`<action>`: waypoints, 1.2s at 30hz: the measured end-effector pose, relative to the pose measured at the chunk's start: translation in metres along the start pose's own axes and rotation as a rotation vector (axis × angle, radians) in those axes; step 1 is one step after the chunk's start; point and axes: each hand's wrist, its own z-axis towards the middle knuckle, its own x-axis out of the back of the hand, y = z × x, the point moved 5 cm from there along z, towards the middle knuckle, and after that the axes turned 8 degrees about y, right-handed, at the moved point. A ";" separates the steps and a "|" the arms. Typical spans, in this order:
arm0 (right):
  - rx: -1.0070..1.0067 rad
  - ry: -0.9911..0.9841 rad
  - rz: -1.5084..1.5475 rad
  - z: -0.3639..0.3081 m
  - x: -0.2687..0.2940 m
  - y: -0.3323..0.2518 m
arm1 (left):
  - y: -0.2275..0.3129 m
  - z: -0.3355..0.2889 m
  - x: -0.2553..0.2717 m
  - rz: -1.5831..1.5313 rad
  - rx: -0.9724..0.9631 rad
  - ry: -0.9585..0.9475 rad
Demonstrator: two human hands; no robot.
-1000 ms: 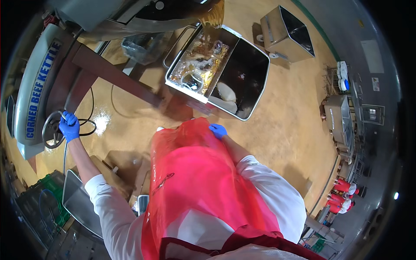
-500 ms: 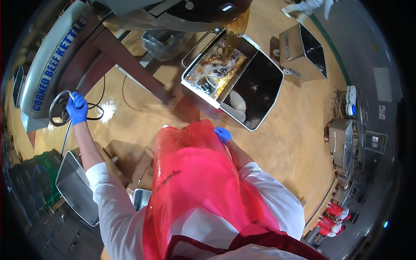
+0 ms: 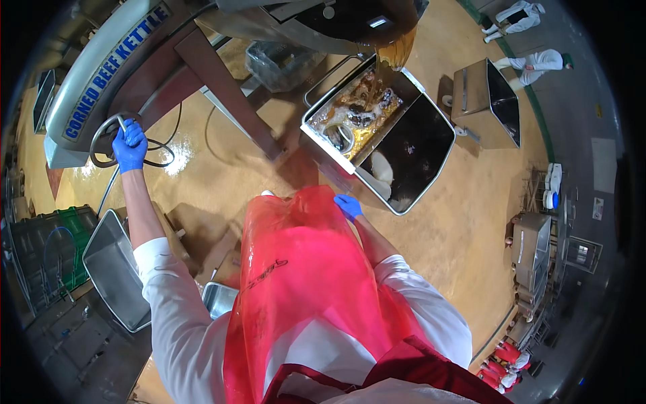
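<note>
The left hand, in a blue glove, was closed around the rim of a round dark metal handwheel on the side of a large grey steel kettle. The fingers were curled fully over the rim and the arm was stretched out straight toward it. One black cable hung in a loop just beside the wheel, over a wet shiny patch of the tan floor.

Low on the left, one shallow steel tray lay near a green plastic crate, and a second, smaller steel pan showed just beside the edge of the long red plastic apron that the person wore.

The right hand, also in a blue glove, rested at the top edge of the apron with the fingers bent loosely; I could not tell if it gripped anything. It was near the corner of one large rectangular steel cart, but not touching it. Brown liquid with pieces of meat was pouring from the tilted kettle lip into the left half of this cart; the right half looked dark.

A second, empty steel cart stood well apart to the right, with open floor between the two. Two people in white clothes stood far away at the upper right.
</note>
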 end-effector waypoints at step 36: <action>1.501 1.559 0.346 -0.055 0.250 -0.699 | 0.037 -0.009 0.007 -0.017 0.092 -0.048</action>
